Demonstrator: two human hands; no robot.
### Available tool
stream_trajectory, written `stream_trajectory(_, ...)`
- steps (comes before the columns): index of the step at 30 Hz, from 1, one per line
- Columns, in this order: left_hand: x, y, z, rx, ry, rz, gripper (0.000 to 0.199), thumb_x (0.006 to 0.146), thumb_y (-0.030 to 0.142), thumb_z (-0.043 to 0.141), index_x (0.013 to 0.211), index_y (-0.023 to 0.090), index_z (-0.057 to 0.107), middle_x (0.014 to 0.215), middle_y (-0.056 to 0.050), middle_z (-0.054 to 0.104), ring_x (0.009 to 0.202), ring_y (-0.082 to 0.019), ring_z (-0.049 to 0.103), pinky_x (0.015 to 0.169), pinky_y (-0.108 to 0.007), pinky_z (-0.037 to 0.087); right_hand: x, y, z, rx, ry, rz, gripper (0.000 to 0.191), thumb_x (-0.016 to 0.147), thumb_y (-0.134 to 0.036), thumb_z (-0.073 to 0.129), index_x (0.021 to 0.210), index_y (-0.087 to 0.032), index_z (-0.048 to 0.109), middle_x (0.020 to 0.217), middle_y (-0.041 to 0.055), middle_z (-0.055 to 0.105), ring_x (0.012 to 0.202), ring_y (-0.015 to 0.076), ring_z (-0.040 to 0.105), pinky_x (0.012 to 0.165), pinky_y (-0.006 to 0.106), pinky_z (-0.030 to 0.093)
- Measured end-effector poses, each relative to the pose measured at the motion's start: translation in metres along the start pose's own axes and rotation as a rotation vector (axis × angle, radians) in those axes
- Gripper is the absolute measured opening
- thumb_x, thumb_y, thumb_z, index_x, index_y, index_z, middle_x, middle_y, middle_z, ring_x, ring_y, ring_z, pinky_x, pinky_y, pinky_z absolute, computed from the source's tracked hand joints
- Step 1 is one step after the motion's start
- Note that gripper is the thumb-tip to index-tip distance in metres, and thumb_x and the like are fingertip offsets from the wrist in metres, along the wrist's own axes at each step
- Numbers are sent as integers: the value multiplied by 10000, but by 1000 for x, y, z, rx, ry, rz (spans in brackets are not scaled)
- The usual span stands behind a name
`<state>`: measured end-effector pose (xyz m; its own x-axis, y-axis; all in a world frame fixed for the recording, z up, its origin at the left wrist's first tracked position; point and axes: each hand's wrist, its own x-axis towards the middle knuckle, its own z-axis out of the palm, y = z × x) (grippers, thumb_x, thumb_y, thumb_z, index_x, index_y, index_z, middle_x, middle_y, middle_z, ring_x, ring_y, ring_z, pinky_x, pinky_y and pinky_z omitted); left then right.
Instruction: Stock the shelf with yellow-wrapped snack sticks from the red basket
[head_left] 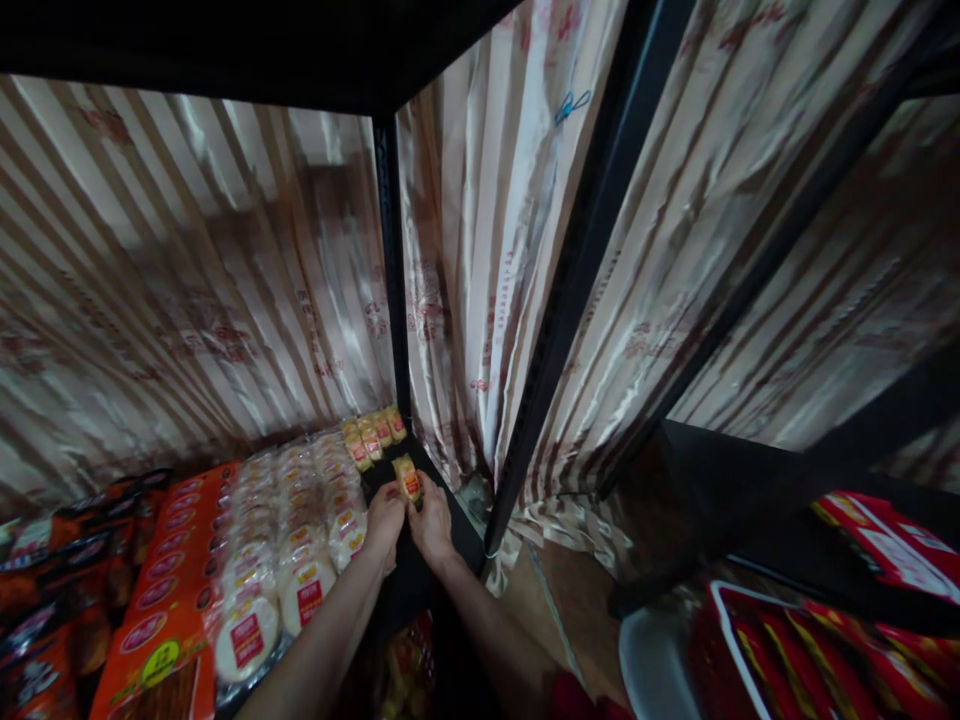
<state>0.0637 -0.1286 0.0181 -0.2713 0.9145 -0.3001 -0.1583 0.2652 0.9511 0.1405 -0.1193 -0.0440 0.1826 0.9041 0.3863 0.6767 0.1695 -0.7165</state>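
Observation:
A small yellow packaged snack (pixel 407 478) with a red label is held upright between my two hands, over the dark shelf board (pixel 427 570). My left hand (pixel 385 512) is closed on its lower left side, and my right hand (pixel 432 512) grips it from the right. Just behind stand several matching yellow packs (pixel 375 432) in short rows by the corner post. Left of my hands lie rows of clear-wrapped round white cakes (pixel 246 640) with red labels. My fingertips are partly hidden behind the hands.
Orange snack packaging (pixel 166 570) and dark orange bags (pixel 64 620) lie at the left. Black shelf posts (pixel 392 270) and a slanting post (pixel 577 280) rise nearby before patterned curtains (pixel 225 260). Red packets (pixel 795 660) fill a white-rimmed container at the lower right.

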Motion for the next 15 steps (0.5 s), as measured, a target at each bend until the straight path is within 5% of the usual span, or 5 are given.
stream_trajectory(15, 34, 16, 4, 16, -77, 9, 128, 695, 87, 508, 707, 168, 606, 727, -11, 608, 717, -131, 565, 760, -260, 434, 54, 2, 33, 30, -3, 36, 473, 772, -145, 518, 1241, -83, 497, 1072, 144, 649, 955, 231, 615, 851, 358, 479)
